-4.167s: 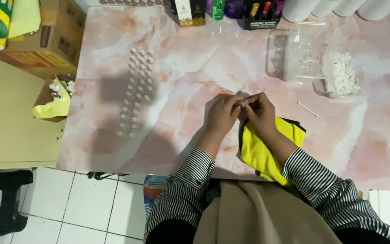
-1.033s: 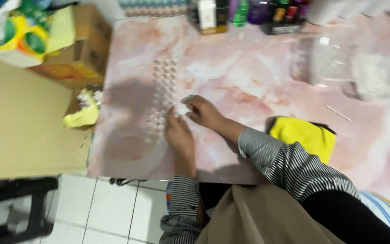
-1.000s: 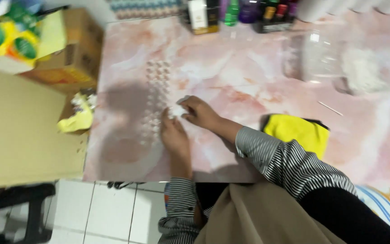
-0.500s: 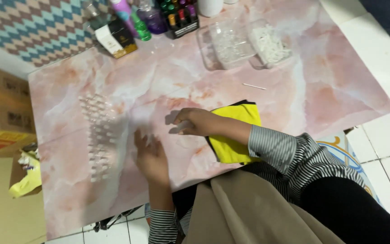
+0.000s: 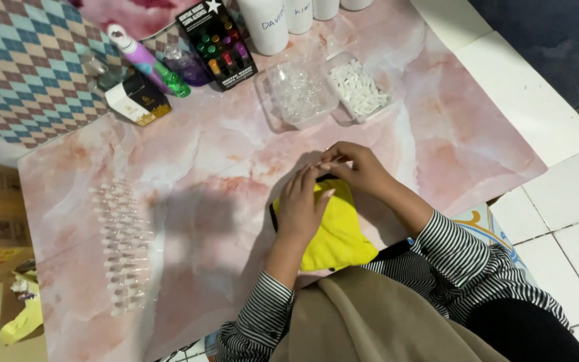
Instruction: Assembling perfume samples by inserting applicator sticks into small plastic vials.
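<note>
Both hands meet over the pink marbled counter [image 5: 189, 161]. The left hand [image 5: 301, 208] rests on a yellow cloth [image 5: 333, 231], fingers extended and loosely open. Just right of it, the right hand [image 5: 360, 169] pinches something too small to identify. Beyond them sit two clear trays [image 5: 326, 90]; rows of small clear pieces [image 5: 123, 245] lie far left.

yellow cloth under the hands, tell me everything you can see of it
The bright yellow soft cloth looks like a folded fabric pad, slightly puffy, lying flat on the pink marbled tabletop near its front edge. A dark flat object peeks out along its left and upper edges. The left hand rests on its upper left part; the right hand hovers just beyond its top edge. A striped sleeve borders its right side.
</note>
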